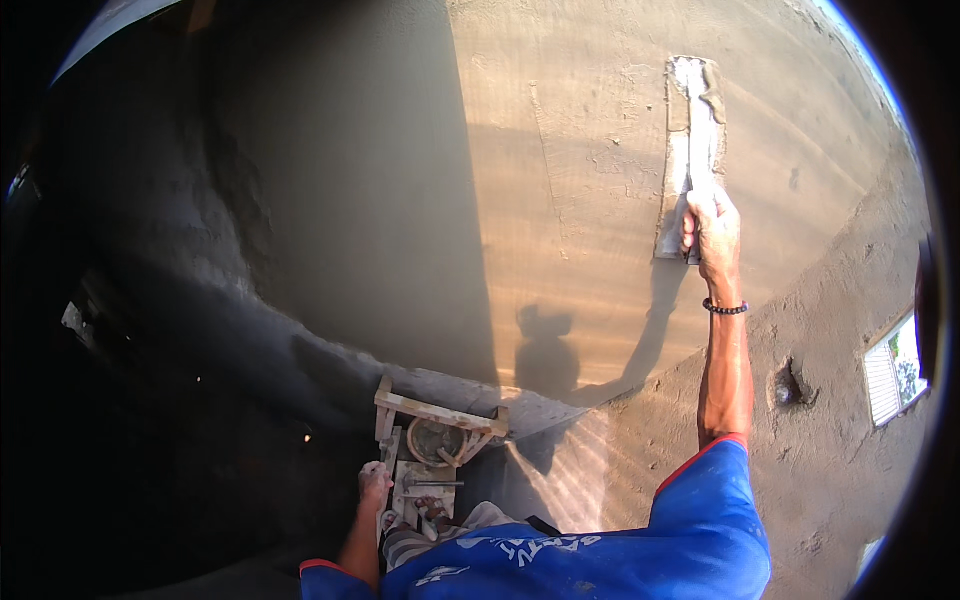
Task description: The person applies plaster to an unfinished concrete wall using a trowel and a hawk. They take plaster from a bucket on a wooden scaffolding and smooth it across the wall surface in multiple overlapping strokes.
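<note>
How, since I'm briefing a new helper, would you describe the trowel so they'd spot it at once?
Start with the big wall and find its sunlit part, right of the large shadow. There, the raised right hand grips the trowel. It is a long, narrow, smeared plate, its whitish handle standing out from the brown wall.

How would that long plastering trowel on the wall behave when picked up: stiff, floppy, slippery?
The plastering trowel is probably stiff, since a straight bar runs along its blade. It may feel tip-heavy: the right hand grips near one end, a mortar smear clings near the other. If wet, that smear could feel slippery.
</note>
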Tool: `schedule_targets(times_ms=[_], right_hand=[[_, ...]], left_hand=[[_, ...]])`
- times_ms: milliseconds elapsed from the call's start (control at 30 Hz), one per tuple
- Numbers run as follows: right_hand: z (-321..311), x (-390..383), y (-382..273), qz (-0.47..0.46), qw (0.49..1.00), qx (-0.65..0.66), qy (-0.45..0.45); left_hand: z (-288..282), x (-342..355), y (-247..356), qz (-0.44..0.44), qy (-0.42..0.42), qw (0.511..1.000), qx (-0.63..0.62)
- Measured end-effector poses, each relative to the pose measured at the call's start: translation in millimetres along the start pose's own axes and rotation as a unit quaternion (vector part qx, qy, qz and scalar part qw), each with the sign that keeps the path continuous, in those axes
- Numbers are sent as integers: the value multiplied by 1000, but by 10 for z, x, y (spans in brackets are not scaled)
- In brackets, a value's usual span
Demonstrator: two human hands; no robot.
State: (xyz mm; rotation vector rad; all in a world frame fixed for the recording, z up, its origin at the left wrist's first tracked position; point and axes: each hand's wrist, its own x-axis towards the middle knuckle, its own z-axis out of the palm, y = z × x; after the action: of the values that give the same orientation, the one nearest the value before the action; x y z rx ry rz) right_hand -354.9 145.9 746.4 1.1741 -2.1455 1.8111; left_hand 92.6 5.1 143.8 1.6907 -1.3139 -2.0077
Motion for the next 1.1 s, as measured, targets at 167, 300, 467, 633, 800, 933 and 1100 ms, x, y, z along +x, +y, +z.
schedule_targets(times_ms=[167,300,467,633,800,933,1100], right_hand=[[-672,-172,-855,-64,995,-65,27],[-69,-43,-1200,-236,913,-329,-45],[209,688,-1463,-367,795,-482,26],[594,817,-1199,-353,719,-592,-93],[859,-211,298,-258,689,-604,-306],[506,-1057,1562,-148,690,-607,-366],[249,-1324,1310,-176,720,-553,-381]], left_hand=[[-115,56,-138,-44,3,999,5],[-277,132,-159,-47,22,998,28],[181,232,106,-6,7,999,-34],[438,167,70,-6,-36,998,-44],[395,215,-139,-45,-34,998,-27],[381,320,-246,-47,-18,998,-44],[95,369,-375,-37,-7,999,-33]])
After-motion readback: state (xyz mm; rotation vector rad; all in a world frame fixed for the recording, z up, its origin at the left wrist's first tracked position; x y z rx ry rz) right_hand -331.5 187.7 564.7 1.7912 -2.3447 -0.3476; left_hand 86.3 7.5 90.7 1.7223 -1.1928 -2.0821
